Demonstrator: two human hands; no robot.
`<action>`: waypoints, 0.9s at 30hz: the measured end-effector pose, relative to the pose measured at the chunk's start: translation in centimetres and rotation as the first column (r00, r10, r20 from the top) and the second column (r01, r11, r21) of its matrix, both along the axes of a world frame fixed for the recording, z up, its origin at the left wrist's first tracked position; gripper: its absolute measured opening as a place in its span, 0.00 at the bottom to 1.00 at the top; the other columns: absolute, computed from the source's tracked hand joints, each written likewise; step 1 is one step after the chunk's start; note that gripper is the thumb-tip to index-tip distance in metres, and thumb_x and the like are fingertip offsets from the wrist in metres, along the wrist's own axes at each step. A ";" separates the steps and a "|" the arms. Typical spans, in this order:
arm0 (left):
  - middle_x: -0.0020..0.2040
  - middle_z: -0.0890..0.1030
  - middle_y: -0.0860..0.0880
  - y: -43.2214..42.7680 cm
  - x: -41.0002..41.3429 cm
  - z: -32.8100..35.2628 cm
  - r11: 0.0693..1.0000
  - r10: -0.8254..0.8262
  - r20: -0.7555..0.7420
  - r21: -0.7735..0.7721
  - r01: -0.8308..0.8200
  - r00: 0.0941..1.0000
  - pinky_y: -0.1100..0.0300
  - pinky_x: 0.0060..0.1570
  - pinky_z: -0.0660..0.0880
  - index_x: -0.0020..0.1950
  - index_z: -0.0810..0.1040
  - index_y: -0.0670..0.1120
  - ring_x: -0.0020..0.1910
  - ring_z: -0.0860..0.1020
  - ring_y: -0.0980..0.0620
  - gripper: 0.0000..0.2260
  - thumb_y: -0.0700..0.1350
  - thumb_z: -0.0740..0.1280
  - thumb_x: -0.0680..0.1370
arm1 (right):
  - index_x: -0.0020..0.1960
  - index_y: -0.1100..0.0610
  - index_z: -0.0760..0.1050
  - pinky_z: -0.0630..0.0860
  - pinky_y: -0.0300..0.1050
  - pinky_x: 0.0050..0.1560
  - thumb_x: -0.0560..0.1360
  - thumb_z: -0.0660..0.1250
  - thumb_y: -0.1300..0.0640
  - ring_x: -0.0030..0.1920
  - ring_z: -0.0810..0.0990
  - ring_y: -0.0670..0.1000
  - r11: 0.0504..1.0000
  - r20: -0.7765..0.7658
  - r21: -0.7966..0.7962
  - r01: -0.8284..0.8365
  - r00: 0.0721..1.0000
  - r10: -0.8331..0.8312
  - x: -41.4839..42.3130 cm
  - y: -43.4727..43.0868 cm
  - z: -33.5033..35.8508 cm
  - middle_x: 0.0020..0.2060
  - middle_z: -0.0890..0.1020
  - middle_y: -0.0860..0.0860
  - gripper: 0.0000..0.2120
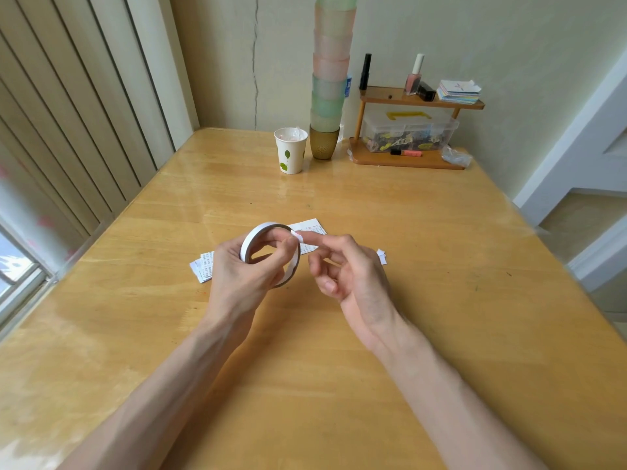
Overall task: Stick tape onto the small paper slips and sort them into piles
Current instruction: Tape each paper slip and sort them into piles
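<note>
My left hand grips the tape roll; my right hand, loosely curled, touches its free tab by forefinger. Best peeled slowly, pieces short.

a pale wooden table fills the room's corner, its glossy top catching soft daylight; a window sits low at the left beneath a cream panel of vertical slats; the plain far wall carries a long vertical crack; white trim and beige floor lie off at the right
</note>
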State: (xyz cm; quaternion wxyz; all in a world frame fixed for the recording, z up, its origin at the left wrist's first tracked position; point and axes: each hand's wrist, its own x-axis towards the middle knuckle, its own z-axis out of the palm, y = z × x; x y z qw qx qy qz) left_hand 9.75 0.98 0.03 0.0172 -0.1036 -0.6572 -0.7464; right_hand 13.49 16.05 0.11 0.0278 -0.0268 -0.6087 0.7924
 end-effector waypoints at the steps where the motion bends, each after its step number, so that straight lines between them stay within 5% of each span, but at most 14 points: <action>1: 0.29 0.71 0.56 -0.1 0.0 0.1 1.000 -0.001 0.001 0.001 0.001 1.000 0.66 0.28 0.64 0.39 0.81 0.45 0.26 0.64 0.56 0.08 0.41 0.74 0.78 | 0.54 0.56 0.87 0.55 0.49 0.38 0.79 0.64 0.51 0.31 0.62 0.51 1.000 0.003 -0.016 -0.010 1.000 0.010 0.0 0.1 0.0 0.36 0.73 0.53 0.15; 20: 0.29 0.71 0.51 0.0 0.1 0.1 0.999 0.040 0.013 0.003 -0.040 0.999 0.66 0.27 0.64 0.42 0.84 0.40 0.24 0.64 0.55 0.07 0.42 0.75 0.77 | 0.60 0.56 0.86 0.65 0.41 0.34 0.81 0.62 0.56 0.30 0.67 0.47 0.951 -0.275 0.270 0.151 0.959 -0.074 -0.2 -0.5 -0.7 0.34 0.73 0.64 0.16; 27: 0.29 0.72 0.54 -0.1 -0.2 -0.2 0.998 0.061 0.041 -0.031 -0.060 0.997 0.65 0.28 0.66 0.42 0.84 0.42 0.25 0.65 0.56 0.06 0.40 0.74 0.78 | 0.62 0.46 0.85 0.67 0.55 0.31 0.78 0.64 0.53 0.29 0.69 0.64 0.870 -0.338 0.436 0.232 0.938 -0.081 -0.4 -0.9 -1.5 0.31 0.73 0.62 0.16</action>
